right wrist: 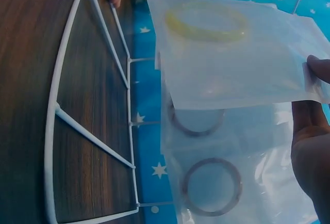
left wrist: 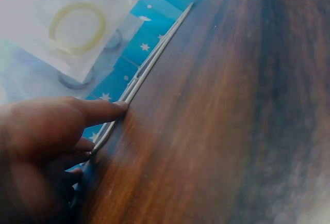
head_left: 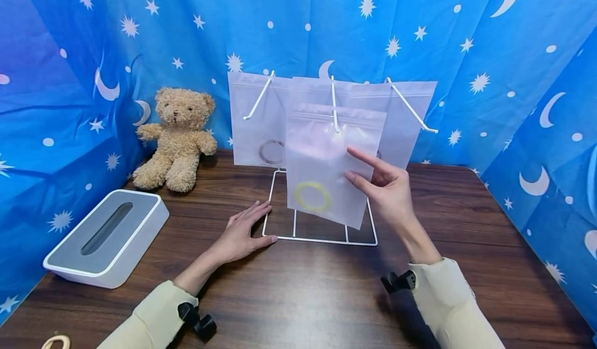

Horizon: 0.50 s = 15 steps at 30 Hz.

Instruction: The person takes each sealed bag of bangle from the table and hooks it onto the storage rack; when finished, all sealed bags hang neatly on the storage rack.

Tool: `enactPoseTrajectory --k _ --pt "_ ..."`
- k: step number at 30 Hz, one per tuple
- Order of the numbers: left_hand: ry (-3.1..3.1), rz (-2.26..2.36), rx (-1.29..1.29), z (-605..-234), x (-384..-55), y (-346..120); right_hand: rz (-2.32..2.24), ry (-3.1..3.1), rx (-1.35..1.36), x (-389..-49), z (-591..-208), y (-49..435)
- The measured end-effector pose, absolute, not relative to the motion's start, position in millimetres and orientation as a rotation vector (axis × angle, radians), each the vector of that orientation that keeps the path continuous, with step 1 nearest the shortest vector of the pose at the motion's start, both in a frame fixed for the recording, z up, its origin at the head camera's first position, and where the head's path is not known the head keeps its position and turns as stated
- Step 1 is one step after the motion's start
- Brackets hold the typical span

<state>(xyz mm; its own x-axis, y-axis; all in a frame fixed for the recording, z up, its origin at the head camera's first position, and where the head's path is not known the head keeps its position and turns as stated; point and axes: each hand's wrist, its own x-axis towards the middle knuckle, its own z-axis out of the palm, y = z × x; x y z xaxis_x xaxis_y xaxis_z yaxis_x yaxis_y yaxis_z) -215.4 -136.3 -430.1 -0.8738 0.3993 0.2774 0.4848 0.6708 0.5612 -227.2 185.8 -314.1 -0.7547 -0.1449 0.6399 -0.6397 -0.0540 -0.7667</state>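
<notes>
A white wire display rack [head_left: 322, 241] with hooks stands on the table. Translucent zip bags hang at its hooks. The front bag [head_left: 322, 157], with a yellow ring [head_left: 312, 196] inside, sits at the middle hook [head_left: 335, 108], whose tip shows before it. My right hand [head_left: 384, 183] holds this bag by its right edge; in the right wrist view the thumb [right wrist: 320, 68] lies on the front, other fingers partly hidden behind. My left hand [head_left: 242, 232] rests at the base's front left corner, fingers extended, the thumb [left wrist: 105, 112] touching the wire.
Behind it hang a left bag [head_left: 252, 126] and a right bag [head_left: 403, 126], with brownish rings. A teddy bear [head_left: 179, 136] sits at the back left. A grey and white tissue box [head_left: 140, 235] stands left. A starry blue cloth [head_left: 298, 28] surrounds the wooden table [head_left: 298, 297].
</notes>
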Motion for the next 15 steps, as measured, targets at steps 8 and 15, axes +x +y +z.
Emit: enactPoseTrajectory --k 8,15 --pt "-2.742 -0.984 -0.733 -431 -216 -137 1.924 -1.847 0.796 -255 -307 182" --pt "-2.749 -0.981 -0.732 -430 -216 -136 1.854 -1.866 0.764 -262 -291 171"
